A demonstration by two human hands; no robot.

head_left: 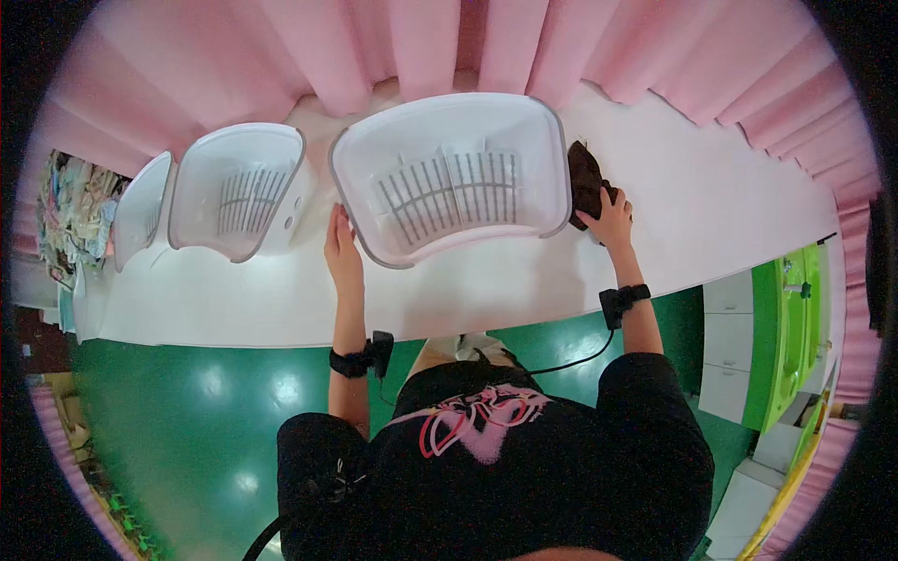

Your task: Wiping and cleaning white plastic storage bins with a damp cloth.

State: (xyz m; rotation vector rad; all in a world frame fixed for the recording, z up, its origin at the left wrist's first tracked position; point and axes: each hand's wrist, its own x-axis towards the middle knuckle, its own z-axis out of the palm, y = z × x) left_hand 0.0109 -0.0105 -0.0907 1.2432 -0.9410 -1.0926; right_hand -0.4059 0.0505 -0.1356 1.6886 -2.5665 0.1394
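Observation:
A white plastic basket [547, 140] with a grey rim and a slotted bottom stands in front of me on the white table. Its inside holds nothing that I can see. My left hand [342, 238] lies along the basket's left side, fingers stretched out and the palm turned toward the wall. To the right of the basket, my right hand [612, 221] grips the near part of a dark brown, crumpled bundle [586, 178] that looks like cloth. This bundle rests on the table close against the basket's right side. Part of it is hidden under my fingers.
Two more white baskets, a middle one [201, 154] and a far-left one [140, 201], stand on the white table [224, 309]. A pile of clothes [84, 206] is beyond them. Pink curtains [402, 56] hang behind the table. A green-and-white cabinet [767, 327] stands at the right.

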